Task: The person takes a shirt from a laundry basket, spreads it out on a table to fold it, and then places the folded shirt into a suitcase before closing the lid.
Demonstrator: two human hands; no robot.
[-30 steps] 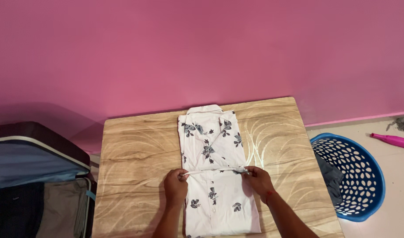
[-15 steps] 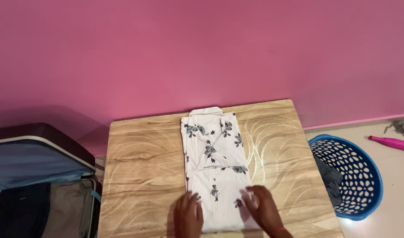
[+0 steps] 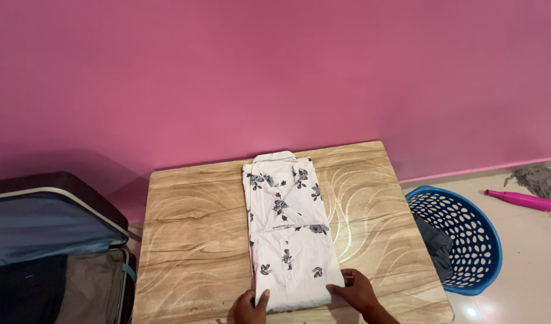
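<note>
A white shirt with dark flower print [image 3: 287, 231] lies folded into a long narrow strip on the wooden table [image 3: 191, 240], collar toward the wall. My left hand [image 3: 249, 305] pinches the near left corner of the shirt's bottom hem. At the near right corner, my right hand [image 3: 356, 289] grips the hem with its fingers on the cloth. Both hands sit at the table's near edge, and only part of each shows.
An open suitcase [image 3: 47, 240] with a blue lining stands left of the table. A blue perforated laundry basket [image 3: 470, 240] holding dark cloth sits on the floor to the right. Beyond it lies a pink mop handle [image 3: 520, 200]. A pink wall is behind.
My hands have slid from the shirt's middle down to its near hem. The lower part of the shirt now lies flat and smoothed.
</note>
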